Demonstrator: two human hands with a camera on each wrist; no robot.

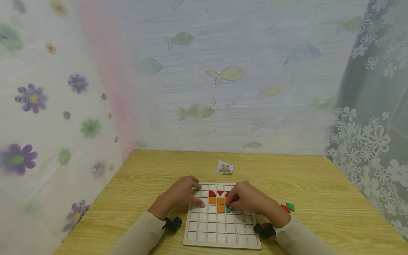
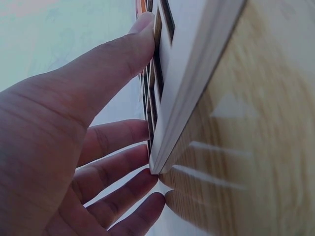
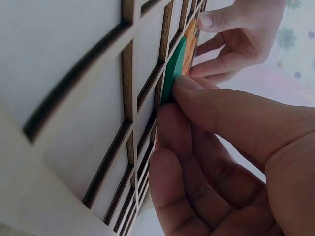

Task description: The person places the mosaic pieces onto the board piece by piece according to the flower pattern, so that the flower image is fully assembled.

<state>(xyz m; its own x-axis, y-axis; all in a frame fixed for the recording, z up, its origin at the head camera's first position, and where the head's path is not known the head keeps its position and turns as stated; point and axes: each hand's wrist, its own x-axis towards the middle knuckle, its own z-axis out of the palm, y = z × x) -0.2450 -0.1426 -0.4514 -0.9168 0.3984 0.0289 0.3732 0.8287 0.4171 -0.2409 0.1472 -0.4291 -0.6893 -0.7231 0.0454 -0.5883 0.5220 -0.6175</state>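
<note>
A wooden grid board (image 1: pixel 207 239) lies on the table, with red pieces (image 1: pixel 212 194) and orange squares (image 1: pixel 220 209) set in its upper cells. My right hand (image 1: pixel 250 197) pinches a green piece (image 3: pixel 173 69) with a rounded edge between thumb and finger, beside the lowest orange square. In the right wrist view the green piece stands tilted at its cell. My left hand (image 1: pixel 180 193) rests spread at the board's upper left, its thumb on the grid and fingertips along the rim, as the left wrist view also shows. The right hand covers part of the pattern's right side.
A small printed card (image 1: pixel 225 168) with a coloured grid picture lies behind the board. To the right, partly behind my right forearm, are a loose red piece (image 1: pixel 285 209) and a green piece (image 1: pixel 290 206). Patterned curtains (image 1: pixel 229 117) hang around the table (image 1: pixel 153 170).
</note>
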